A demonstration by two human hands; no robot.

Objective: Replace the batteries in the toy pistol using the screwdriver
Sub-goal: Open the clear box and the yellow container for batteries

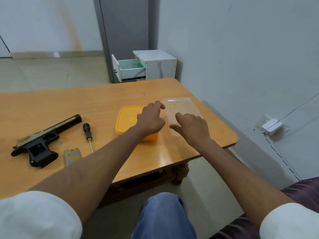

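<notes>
Hands over the two boxes, toy pistol off to the left.

I see my left hand [151,119] loosely curled above the yellow box [128,120], my right hand [192,128] spread on the clear lid [181,107]; toy pistol [44,137] and screwdriver [87,133] lie untouched on the desk [69,104].

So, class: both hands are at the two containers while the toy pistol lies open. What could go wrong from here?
1. The clear container sits near the table edge; the right hand could nudge it off.
2. The screwdriver lies loose and might roll.
3. The detached cover rests near the front edge, under the left arm; the left hand pulling back could sweep it off.
</notes>
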